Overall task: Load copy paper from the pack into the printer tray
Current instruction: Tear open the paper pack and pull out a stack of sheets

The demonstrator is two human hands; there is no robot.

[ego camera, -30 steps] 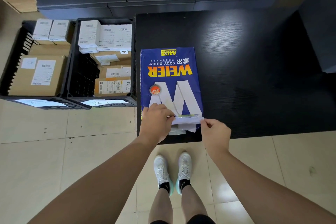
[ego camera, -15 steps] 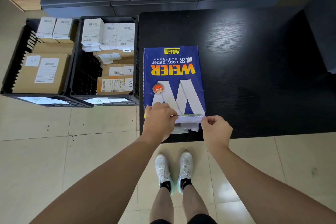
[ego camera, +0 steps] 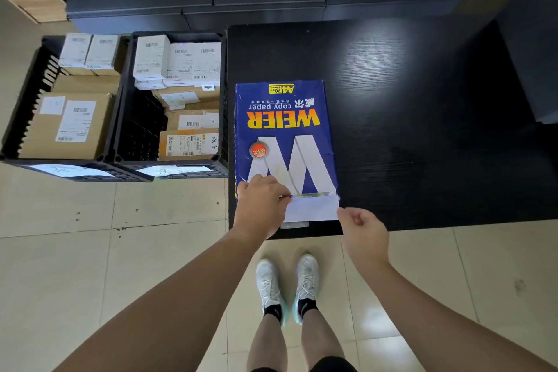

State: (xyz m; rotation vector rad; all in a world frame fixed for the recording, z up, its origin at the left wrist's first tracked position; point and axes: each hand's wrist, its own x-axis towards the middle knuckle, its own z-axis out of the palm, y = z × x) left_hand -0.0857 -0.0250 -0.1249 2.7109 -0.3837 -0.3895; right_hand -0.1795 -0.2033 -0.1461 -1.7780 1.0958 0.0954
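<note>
While the blue WEIER copy paper pack (ego camera: pixel 285 139) lies flat on the black table (ego camera: pixel 422 118), close to its left and near edges, the left hand (ego camera: pixel 261 207) rests on the pack's near left corner with its fingers closed on the opened wrapper edge beside the exposed white paper end (ego camera: pixel 312 208). The right hand (ego camera: pixel 363 235) is loosely curled just beside the near right corner of that white end, and whether it pinches anything I cannot tell. Left of the table, two black crates (ego camera: pixel 120 130) on the tiled floor hold labelled cardboard boxes (ego camera: pixel 68 125).
</note>
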